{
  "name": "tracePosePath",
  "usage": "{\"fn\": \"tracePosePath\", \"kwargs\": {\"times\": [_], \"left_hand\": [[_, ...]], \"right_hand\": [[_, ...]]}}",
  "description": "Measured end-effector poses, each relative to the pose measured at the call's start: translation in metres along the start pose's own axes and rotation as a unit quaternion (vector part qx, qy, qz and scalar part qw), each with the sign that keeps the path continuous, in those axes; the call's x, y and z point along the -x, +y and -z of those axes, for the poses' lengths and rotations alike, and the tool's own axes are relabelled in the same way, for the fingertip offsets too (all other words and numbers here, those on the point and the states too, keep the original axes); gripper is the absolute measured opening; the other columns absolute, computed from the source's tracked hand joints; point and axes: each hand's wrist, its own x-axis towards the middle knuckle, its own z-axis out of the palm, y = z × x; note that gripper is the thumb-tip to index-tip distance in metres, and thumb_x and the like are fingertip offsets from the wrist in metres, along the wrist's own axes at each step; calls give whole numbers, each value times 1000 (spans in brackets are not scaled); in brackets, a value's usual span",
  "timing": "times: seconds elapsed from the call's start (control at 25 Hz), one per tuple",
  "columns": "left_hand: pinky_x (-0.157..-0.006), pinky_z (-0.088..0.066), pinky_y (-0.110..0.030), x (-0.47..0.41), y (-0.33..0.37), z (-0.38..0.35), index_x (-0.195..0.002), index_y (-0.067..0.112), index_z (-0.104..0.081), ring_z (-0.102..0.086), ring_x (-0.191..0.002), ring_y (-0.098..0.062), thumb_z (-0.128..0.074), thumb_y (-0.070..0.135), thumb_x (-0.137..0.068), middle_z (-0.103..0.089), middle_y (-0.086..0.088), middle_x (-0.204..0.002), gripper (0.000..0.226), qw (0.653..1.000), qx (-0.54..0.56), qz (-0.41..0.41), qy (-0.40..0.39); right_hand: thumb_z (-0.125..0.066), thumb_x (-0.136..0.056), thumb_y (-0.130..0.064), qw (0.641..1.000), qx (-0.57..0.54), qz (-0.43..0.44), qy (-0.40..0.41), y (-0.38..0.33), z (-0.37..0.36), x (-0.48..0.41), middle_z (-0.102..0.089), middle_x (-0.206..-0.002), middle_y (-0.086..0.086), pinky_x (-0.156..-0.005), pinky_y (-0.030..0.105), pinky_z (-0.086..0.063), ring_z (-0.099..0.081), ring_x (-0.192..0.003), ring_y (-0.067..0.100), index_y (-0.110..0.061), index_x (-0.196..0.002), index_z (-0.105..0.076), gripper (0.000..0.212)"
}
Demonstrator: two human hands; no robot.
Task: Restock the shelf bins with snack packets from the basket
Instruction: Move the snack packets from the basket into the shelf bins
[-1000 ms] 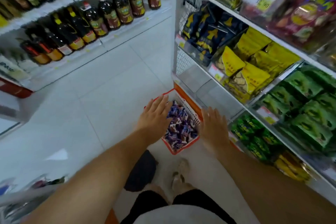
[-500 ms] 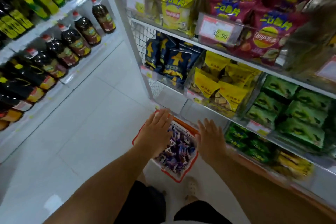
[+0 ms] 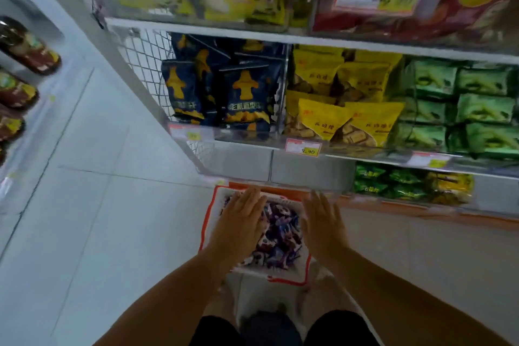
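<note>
now my left hand (image 3: 241, 223) and right hand (image 3: 324, 226) hover flat, fingers spread, holding nothing, over the basket (image 3: 206, 229) on the floor below the shelf's bottom edge; its snack packets (image 3: 280, 236) look light, crinkly, slippery; i'd scoop handfuls from the heap's middle.

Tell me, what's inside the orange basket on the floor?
The basket holds a heap of small purple and white snack packets. The left hand covers some, and whatever lies underneath the heap is hidden.
</note>
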Motion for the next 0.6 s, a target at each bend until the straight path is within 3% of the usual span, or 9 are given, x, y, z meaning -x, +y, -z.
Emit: {"fn": "tracePosePath", "kwargs": {"times": [0.08, 0.16, 0.24, 0.32, 0.44, 0.52, 0.6], "left_hand": [[-113, -32, -48, 4, -21, -34, -148, 14, -39, -26, -145, -28, -9, 48, -103, -32, -8, -156, 64, 1000, 9, 2, 2], [-109, -39, -49, 9, -39, -69, -145, 14, -44, -31, -142, -28, -28, 47, -100, -38, -10, -153, 58, 1000, 1, 5, -15], [-104, -44, -48, 4, -52, -109, -137, 14, -53, -38, -137, -28, -46, 46, -92, -47, -10, -146, 57, 1000, 1, 12, -29], [-102, -46, -48, -7, -61, -150, -134, 14, -57, -41, -136, -26, -41, 45, -91, -49, -8, -145, 55, 999, 5, 13, -42], [-105, -42, -47, -34, -78, -218, -133, 14, -59, -42, -137, -25, -34, 48, -91, -48, -9, -146, 58, 997, -3, 21, -74], [-115, -26, -45, -54, -86, -256, -140, 14, -51, -27, -144, -24, -29, 48, -93, -36, -10, -154, 62, 996, -12, 22, -88], [-120, -6, -40, -72, -92, -295, -152, 13, -28, -5, -149, -22, -23, 45, -99, -14, -9, -162, 62, 995, -30, 15, -96]], "right_hand": [[-32, -102, -31, 1000, 2, -4, -25, -15, -28, -4, -22, -159, 13, -118, 46, -8, -17, -148, 32, -14, -151, -28, 53], [-35, -95, -32, 998, 1, 0, -70, -25, -62, -10, -47, -145, 14, -108, 50, -33, -46, -133, 34, -12, -139, -49, 51], [-32, -88, -35, 994, 9, -15, -110, -23, -115, -23, -56, -136, 11, -96, 50, -50, -57, -123, 31, -14, -130, -59, 54], [-29, -92, -36, 993, 11, -12, -116, -25, -154, -38, -49, -144, 10, -103, 50, -44, -48, -132, 30, -15, -134, -57, 55], [-22, -104, -35, 992, 10, 8, -123, -19, -221, -72, 1, -163, 8, -120, 45, -3, 0, -150, 27, -16, -155, -11, 55], [-21, -105, -36, 990, 21, 8, -140, -12, -261, -95, 11, -162, 7, -122, 46, 1, 10, -150, 26, -18, -155, 3, 58], [-23, -106, -35, 986, 22, 20, -163, -7, -298, -114, 12, -162, 8, -122, 46, -2, 8, -150, 27, -17, -155, 6, 60]]}}
